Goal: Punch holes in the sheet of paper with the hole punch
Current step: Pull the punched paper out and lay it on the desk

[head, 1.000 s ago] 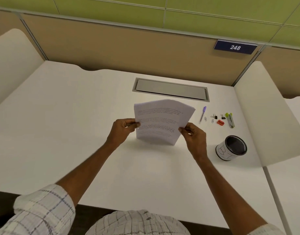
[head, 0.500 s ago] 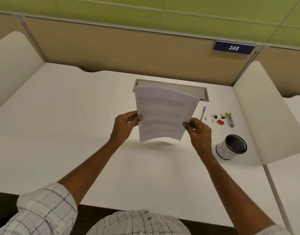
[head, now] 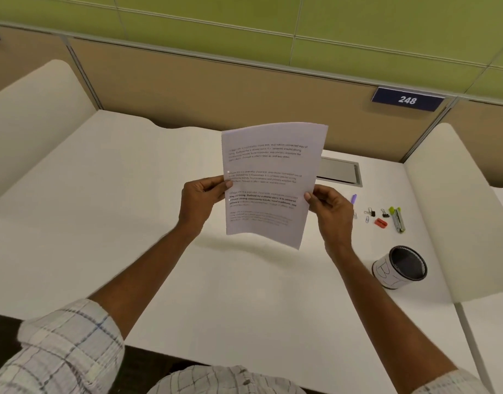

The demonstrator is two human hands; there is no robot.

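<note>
Bright, even overhead light; soft shadow on the desk (head: 131, 223); edges perhaps slightly warped.

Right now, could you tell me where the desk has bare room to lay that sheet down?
The desk is bare left of the left hand and beneath the sheet. Right of the right hand it is crowded: clips, green tool, mesh cup.

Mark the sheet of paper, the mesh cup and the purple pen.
sheet of paper (head: 270, 180), head view, middle of the printed page.
mesh cup (head: 386, 275), head view, white outer wall.
purple pen (head: 354, 198), head view, visible cap end.
</note>
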